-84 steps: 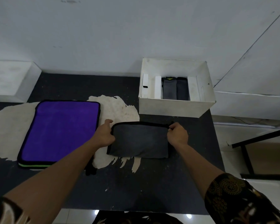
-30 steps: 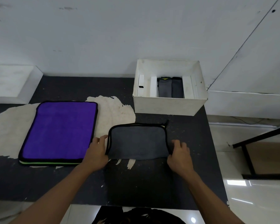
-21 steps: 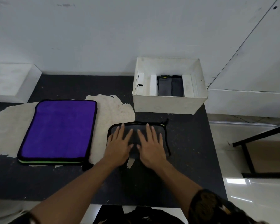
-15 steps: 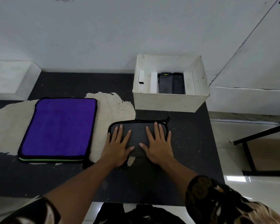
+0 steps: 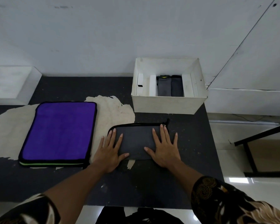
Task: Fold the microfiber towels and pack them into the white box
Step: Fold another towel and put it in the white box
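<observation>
Dark tabletop [image 5: 152, 183] stretched out before me, and near its middle lay the grey towel [image 5: 136, 139], folded flat. Its black-trimmed edge was on the far side and a small loop stuck up at the far right corner. Both my hands rested on it palm down, fingers straight and spread. My left hand [image 5: 108, 152] pressed the towel's left end, with the little finger and the heel of the palm off the cloth on the table. My right hand [image 5: 166, 151] pressed the right end, its little finger reaching past the towel's edge.

Just beyond the towel, not touching it, stood the white box [image 5: 165, 104], open at the top. Inside it two packed towels [image 5: 164, 88] stood side by side between white dividers, a lighter grey one on the left and a darker one on the right.

Left of my hands lay the purple towel [image 5: 60, 131], spread flat, with a green edge [image 5: 52, 164] showing beneath its near side. It sat partly on a pale patch [image 5: 113, 113] where the table's surface had worn off. A white wall [image 5: 136, 29] rose behind the table, and a white ledge [image 5: 11, 84] sat at the far left. My patterned sleeve [image 5: 225, 201] showed at the lower right. A black frame [image 5: 249, 156] stood on the tiled floor [image 5: 233, 136] off to the right.
</observation>
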